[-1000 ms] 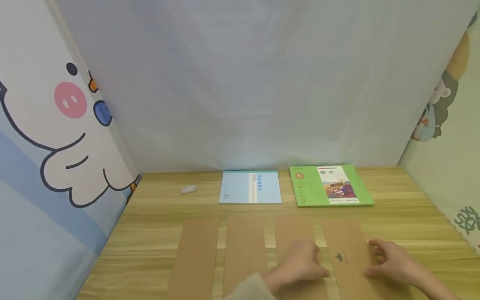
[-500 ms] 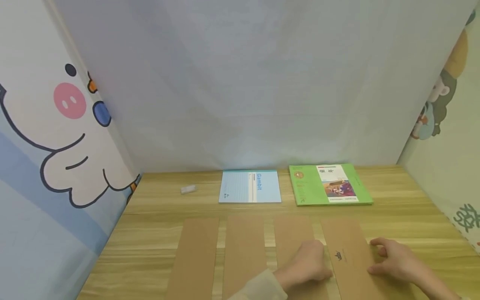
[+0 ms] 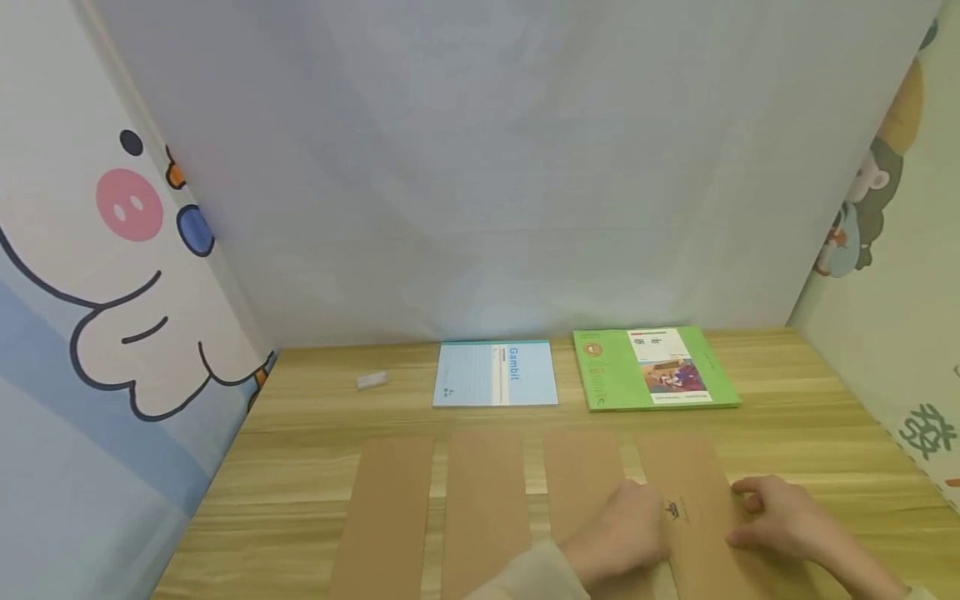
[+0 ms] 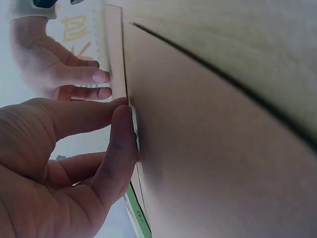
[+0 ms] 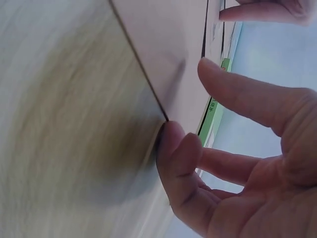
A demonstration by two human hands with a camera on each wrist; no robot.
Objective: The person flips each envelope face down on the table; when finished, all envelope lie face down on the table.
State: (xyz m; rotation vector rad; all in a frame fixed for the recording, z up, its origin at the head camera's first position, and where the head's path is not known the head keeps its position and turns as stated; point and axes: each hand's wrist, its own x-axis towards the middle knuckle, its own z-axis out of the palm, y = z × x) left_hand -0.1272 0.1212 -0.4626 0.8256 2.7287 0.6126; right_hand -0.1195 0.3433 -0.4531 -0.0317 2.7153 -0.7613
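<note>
Several long brown kraft-cover booklets lie side by side; the rightmost booklet [image 3: 701, 533] bears a small dark crown print. My left hand [image 3: 618, 529] reaches over the third booklet [image 3: 585, 467], its bent fingertips at the gap beside the rightmost booklet's left edge. In the left wrist view, the left thumb and finger [image 4: 124, 129] come together at a board edge. My right hand [image 3: 780, 517] holds the rightmost booklet's right edge, thumb and index finger spaced along it. Bent right fingers [image 5: 181, 148] meet that booklet's corner in the right wrist view.
Further back on the wooden table [image 3: 300, 467] lie a light-blue Gambit notebook [image 3: 472, 375], a green textbook [image 3: 615, 375] and a small whitish block [image 3: 371, 380]. Two more brown booklets [image 3: 386, 517] lie to the left. A grey curtain [image 3: 487, 167] stands behind the table.
My left hand has shifted slightly right, and its spread fingers have drawn in at the rightmost booklet's left edge. The right hand stays at the right edge. The head view has turned slightly.
</note>
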